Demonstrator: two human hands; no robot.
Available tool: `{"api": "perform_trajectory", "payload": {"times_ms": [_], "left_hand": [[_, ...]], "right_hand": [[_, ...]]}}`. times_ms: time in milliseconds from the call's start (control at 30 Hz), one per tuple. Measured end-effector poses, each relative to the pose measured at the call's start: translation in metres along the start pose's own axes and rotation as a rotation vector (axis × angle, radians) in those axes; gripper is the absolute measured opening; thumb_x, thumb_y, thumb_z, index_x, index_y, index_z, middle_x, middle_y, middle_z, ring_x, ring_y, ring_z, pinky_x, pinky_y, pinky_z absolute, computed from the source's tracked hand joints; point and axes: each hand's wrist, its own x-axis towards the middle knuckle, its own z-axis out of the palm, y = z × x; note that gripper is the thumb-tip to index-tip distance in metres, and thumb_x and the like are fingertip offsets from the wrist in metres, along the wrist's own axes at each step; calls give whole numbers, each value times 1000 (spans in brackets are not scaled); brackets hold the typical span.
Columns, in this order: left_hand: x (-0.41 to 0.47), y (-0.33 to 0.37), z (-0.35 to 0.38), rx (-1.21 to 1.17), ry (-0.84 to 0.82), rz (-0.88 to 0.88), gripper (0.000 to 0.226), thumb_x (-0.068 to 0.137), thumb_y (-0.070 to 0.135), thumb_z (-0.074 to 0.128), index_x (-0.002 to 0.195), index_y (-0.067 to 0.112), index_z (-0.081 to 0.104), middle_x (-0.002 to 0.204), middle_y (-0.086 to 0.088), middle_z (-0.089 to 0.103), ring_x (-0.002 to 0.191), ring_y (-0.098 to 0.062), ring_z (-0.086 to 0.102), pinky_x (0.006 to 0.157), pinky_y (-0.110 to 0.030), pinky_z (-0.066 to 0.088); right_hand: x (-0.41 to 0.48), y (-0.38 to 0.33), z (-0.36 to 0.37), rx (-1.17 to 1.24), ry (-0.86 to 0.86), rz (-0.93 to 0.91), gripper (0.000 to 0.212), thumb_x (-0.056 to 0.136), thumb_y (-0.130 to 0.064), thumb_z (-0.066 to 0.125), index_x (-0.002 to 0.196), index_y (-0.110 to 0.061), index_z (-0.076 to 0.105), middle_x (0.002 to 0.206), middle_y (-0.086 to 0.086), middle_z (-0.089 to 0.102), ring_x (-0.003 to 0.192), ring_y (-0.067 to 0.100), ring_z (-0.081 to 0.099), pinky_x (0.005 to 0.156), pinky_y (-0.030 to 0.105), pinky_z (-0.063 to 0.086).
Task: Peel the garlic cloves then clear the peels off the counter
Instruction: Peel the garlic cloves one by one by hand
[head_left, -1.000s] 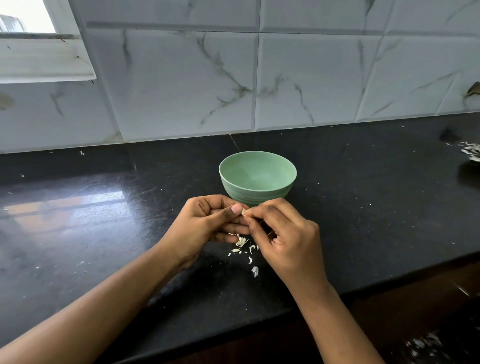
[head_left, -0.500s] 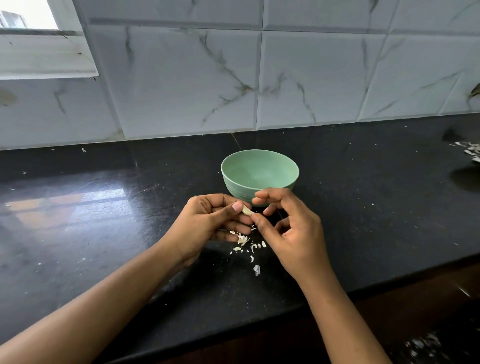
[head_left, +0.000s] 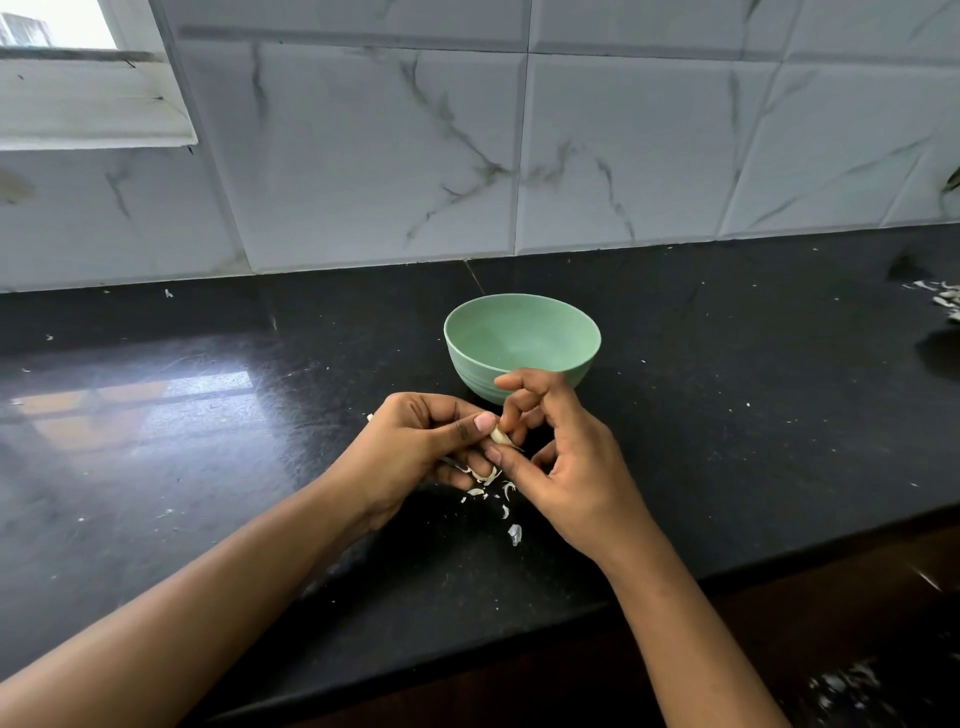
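Clove (head_left: 500, 435): pinched between thumb and fingertips of left hand (head_left: 415, 447), above the counter (head_left: 727, 415), just in front of the bowl (head_left: 522, 345). Left hand curled close round it. Right hand (head_left: 566, 462) half open, thumb and one bent finger nipping the clove's tip, remaining fingers spread loose and holding nothing else.

Judged mid-peel. Done so far: some skin off, going by the scatter of peels (head_left: 488, 480) on the counter right under the hands. Bowl seemingly empty, so apparently no finished clove in there. Number of cloves to go: cannot tell, no other in view. Left to do: strip this one bare, then gather the peels; clearing not yet begun. More pale scraps (head_left: 943, 301) at the counter's far right edge, also to sweep.

Small, pale cream, smooth where bare, a thin dark wisp of skin trailing from the lower end; mostly hidden by fingers.
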Motion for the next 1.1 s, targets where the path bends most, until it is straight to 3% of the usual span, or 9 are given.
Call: {"api": "perform_trajectory", "payload": {"times_ms": [367, 567, 767, 900, 1100], "left_hand": [[0, -1, 0, 60, -30, 13, 15, 76, 21, 63, 74, 6, 66, 60, -3, 66, 50, -7, 60, 45, -16, 48], [2, 0, -1, 17, 2, 25, 22, 74, 23, 63, 82, 4, 69, 65, -4, 69, 53, -8, 61, 46, -18, 51], [2, 0, -3, -15, 10, 0, 25, 74, 22, 64, 87, 2, 69, 70, -5, 70, 53, -8, 62, 45, -18, 51], [2, 0, -2, -23, 14, -9, 27, 74, 22, 64, 90, 0, 68, 71, -5, 70, 53, -8, 62, 44, -17, 50], [1, -1, -4, 4, 6, -18, 26, 72, 21, 66, 90, 2, 71, 72, -7, 70, 55, -7, 62, 44, -16, 49]], "right_hand": [[0, 3, 1, 25, -78, 31, 51, 82, -6, 69, 114, -39, 47, 85, -8, 50, 76, 14, 55, 64, 14, 42], [0, 1, -2, 79, 26, 46, 45, 79, -13, 70, 108, -42, 52, 83, -7, 53, 69, 8, 54, 56, 32, 48], [-1, -3, -4, 88, 81, 39, 46, 79, -17, 71, 111, -42, 50, 94, -15, 62, 89, 9, 61, 63, 27, 52], [-1, -1, -2, 55, 93, 24, 51, 79, -6, 74, 113, -37, 51, 88, -10, 66, 87, 6, 66, 65, 22, 54], [-1, 0, -3, 0, 35, 39, 57, 79, -7, 73, 117, -40, 46, 84, -10, 60, 84, 10, 63, 61, 35, 54]]}}
